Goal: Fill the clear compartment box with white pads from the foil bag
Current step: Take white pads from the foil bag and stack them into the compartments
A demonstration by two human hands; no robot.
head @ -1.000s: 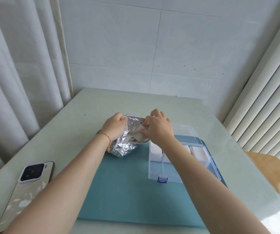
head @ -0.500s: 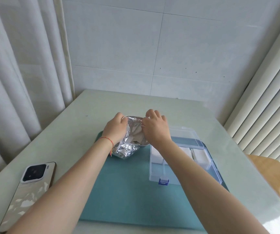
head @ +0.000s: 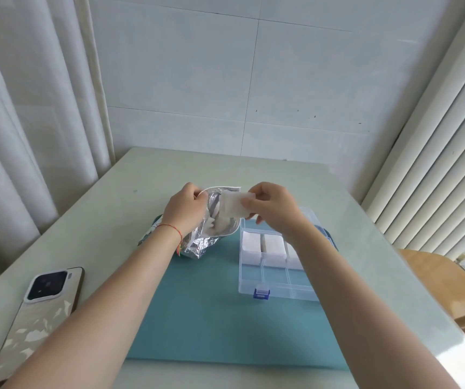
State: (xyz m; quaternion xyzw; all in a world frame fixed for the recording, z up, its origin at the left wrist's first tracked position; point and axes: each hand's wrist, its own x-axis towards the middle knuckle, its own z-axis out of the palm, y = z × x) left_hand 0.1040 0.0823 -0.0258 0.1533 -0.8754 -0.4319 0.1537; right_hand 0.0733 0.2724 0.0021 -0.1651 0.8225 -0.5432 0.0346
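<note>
A crinkled silver foil bag (head: 207,240) lies open on the teal mat, and my left hand (head: 185,210) grips its left rim. My right hand (head: 272,207) pinches a stack of white pads (head: 234,207) just above the bag's mouth, beside the far left corner of the box. The clear compartment box (head: 253,282) with a blue latch sits right of the bag, lid open. White pads (head: 263,244) fill its far compartments; the near ones show no pads. My right forearm covers part of the box.
A teal mat (head: 197,318) covers the middle of the pale green table (head: 99,220). A phone (head: 36,313) lies face down at the near left. A wooden chair (head: 447,290) stands off the table's right edge. Curtains hang left, blinds right.
My right hand has come out of the foil bag holding a stack of white pads and moved up and to the right. My left hand still holds the bag's rim.
</note>
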